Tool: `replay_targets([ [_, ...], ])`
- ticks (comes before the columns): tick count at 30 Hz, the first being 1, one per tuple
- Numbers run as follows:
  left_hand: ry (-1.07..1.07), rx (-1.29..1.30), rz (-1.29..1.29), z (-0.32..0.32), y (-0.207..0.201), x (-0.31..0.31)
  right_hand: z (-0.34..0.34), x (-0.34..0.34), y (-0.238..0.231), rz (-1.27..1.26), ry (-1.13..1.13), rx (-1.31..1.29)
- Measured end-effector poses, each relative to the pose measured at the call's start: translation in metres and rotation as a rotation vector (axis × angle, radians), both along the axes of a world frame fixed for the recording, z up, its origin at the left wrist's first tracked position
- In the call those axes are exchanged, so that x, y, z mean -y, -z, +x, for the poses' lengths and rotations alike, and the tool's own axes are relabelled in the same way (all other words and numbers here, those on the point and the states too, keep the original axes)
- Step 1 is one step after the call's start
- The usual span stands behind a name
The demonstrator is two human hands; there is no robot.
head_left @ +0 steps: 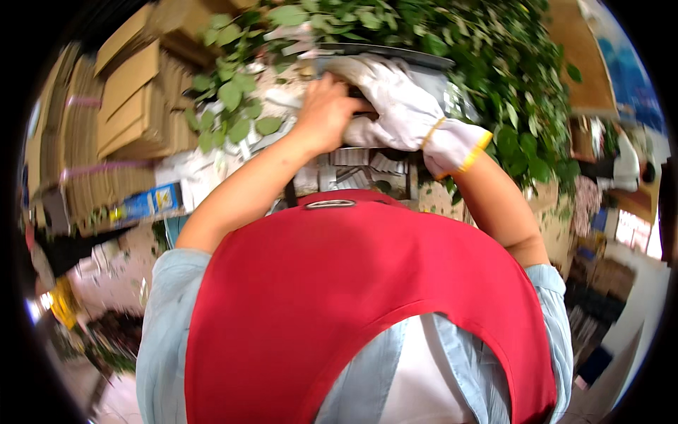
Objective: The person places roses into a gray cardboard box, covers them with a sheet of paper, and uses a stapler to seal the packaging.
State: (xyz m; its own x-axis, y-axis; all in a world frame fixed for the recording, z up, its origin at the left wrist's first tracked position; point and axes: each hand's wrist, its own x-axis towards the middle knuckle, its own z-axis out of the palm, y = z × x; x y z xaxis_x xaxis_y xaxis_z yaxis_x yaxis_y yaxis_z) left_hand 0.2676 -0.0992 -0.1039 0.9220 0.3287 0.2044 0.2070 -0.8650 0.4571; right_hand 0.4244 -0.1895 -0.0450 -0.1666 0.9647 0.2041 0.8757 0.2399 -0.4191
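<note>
My bare left hand [326, 113] is at the middle of the workbench, its fingers bent and thumb pointing toward the right hand. A white knit work glove with a yellow cuff edge covers my right hand [395, 102], which curls in close beside the left. Whatever lies between the two hands is hidden by the fingers and glove. Just behind them is a grey metal tray or plate [431, 62] with a dark rim. Green leafy branches [505, 106] crowd its far and right sides. More round-leaved sprigs [229, 92] hang to the left of my hands.
Stacks of folded brown cardboard [131, 106] stand at the left. A blue box [152, 201] sits below them, near white paper scraps [201, 166]. Small silvery packs [353, 177] lie in a slot before my red apron [353, 283]. Another person [625, 162] is far right.
</note>
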Motion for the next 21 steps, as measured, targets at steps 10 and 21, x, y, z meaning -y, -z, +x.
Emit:
replay_targets([
  [10,-0.894,0.530,-0.296,-0.103,0.078,0.058,-0.018,-0.003,0.010,0.019,0.059,0.227],
  [21,-0.555,-0.351,-0.519,-0.117,0.046,-0.027,-0.011,-0.007,0.015,0.053,0.046,0.141],
])
